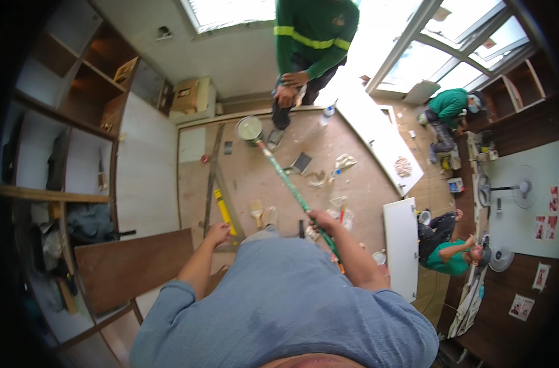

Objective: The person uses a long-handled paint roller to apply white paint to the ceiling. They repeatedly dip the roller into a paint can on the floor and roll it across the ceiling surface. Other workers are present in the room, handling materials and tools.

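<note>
My right hand [323, 222] is wrapped round a long green pole [284, 176]. The pole slants away to the far left, its far end at the rim of a white paint bucket [249, 128]; what is on that end cannot be made out. My left hand [218, 234] hangs with fingers curled, and nothing shows in it. Just beyond it lies a yellow spirit level [225, 211]. A wide paintbrush [256, 213] lies ahead of my body, beside my shoe [269, 216].
A person in a green top [312, 37] stands beyond the bucket. Two others work at the right. White panels [377, 135] lie at the right, a brown board [132, 264] at the left. Open shelves [92, 92] line the left wall. A water bottle [327, 114] stands ahead.
</note>
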A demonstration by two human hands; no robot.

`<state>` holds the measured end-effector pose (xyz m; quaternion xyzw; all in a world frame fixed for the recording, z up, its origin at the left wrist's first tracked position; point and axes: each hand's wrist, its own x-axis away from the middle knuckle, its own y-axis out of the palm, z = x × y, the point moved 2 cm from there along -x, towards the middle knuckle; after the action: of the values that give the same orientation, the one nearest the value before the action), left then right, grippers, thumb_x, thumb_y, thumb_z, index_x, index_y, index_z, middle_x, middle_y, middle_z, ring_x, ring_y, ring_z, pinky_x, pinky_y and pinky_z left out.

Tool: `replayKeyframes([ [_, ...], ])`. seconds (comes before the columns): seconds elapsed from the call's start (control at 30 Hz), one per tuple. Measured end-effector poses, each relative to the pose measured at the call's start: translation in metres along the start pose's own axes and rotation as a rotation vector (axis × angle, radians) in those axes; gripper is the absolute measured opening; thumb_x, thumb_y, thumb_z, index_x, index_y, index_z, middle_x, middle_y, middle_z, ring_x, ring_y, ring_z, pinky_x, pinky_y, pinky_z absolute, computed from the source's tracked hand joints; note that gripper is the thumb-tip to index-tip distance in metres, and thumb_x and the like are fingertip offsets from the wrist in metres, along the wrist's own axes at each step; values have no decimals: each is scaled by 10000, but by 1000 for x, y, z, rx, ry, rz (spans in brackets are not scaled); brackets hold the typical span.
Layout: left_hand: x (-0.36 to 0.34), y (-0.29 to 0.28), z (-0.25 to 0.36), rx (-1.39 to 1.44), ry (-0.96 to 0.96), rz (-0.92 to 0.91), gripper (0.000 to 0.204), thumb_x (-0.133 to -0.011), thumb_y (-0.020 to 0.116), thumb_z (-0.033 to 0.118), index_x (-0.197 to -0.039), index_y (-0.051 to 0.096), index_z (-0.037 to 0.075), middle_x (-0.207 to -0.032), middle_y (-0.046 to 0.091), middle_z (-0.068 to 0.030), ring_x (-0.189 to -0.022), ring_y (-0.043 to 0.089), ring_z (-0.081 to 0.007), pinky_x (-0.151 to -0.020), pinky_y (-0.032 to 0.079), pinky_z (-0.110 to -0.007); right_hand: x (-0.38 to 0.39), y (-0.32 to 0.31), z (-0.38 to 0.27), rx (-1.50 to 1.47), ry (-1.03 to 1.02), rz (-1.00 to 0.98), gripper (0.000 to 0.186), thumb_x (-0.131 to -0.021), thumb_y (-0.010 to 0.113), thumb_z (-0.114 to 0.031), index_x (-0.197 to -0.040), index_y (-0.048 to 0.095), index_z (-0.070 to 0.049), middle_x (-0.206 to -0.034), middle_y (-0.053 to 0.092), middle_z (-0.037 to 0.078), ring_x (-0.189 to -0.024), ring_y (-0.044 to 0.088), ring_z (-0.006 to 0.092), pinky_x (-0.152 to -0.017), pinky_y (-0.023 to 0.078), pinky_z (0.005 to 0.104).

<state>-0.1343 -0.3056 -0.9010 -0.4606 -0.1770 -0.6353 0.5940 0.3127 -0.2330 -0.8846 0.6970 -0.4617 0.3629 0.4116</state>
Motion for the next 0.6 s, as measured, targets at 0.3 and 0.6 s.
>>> replayKeyframes([
  [0.3,-20,-8,-5,89,-61,3,203,-958,655,148,-1097,686,3,-859,710,-94,-642,669,-176,-580,565,-320,6,8,-9,-28,10,4,189,-1060,555,-348,-1120,549,-169,-752,516,-37,-536,436,56,-451,381,226],
  [0.6,-36,-5,-7,34,4,-5,195,-954,663,143,-1063,699,-15,-864,715,-114,-670,689,-189,-617,590,-329,31,18,-18,104,-78,3,212,-1041,609,-327,-1129,549,-144,-697,470,-42,-512,423,58,-447,362,232],
])
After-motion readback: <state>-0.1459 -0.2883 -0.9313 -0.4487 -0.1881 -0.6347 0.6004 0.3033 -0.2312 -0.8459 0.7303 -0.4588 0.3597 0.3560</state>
